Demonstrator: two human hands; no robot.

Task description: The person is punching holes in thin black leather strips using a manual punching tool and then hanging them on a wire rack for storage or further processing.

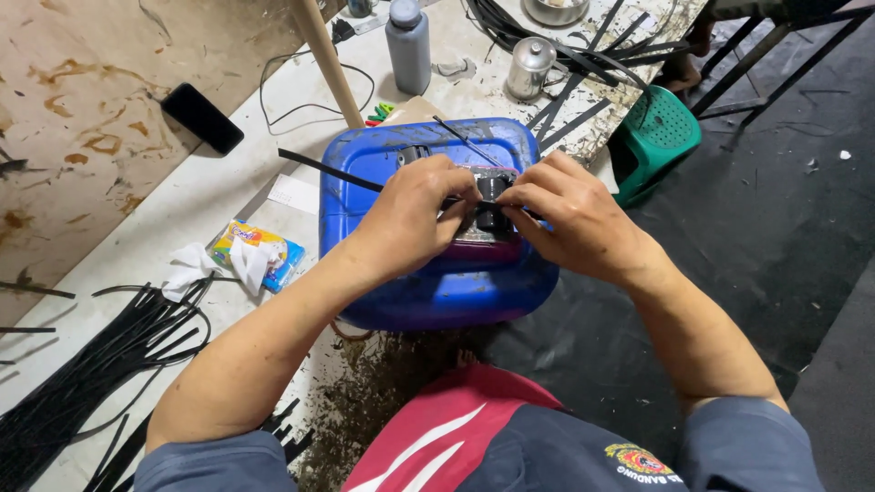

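Both hands meet over a blue plastic container (428, 282) lying on its side at the edge of the white table (182, 210). The left hand (415, 219) and the right hand (570, 219) each pinch a small black part (493, 189) between thumb and fingertips, fingers closed tight on it; it sits on top of the container, between the two hands. A long black strip (324, 169) runs out leftward from under the left hand. Beside the left forearm lies a colourful tissue packet (264, 251), and further left a bundle of black strips (91, 364). Behind the container stand a grey bottle (407, 46) and a metal pot (530, 68); a green stool (661, 137) sits on the floor.
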